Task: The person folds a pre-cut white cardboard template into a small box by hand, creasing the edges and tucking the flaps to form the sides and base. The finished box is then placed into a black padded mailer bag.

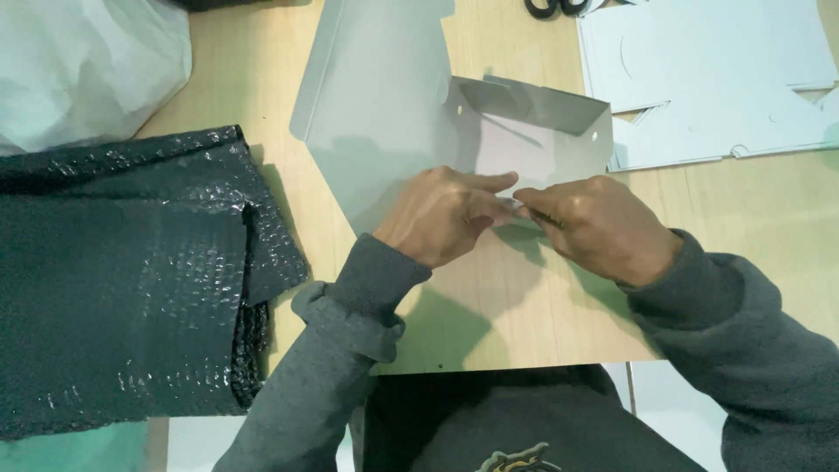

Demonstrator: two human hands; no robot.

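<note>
Grey die-cut card sheet [393,114] lies centre frame on the table [524,306]; I see my left hand [441,214] and right hand [594,227] both pinched shut on its near edge, fingertips meeting. Risk, I judge: uneven pinching creases it crooked. Black bubble wrap [122,280] sits left.

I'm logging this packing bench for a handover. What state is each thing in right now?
Grey card sheet: partly folded, far flap raised.
Left hand: pressing the card's near edge.
Right hand: pinching the same edge.
Black bubble wrap: folded in a stack.
White cut sheets: lying flat.
Scissors: mostly out of frame.
</note>
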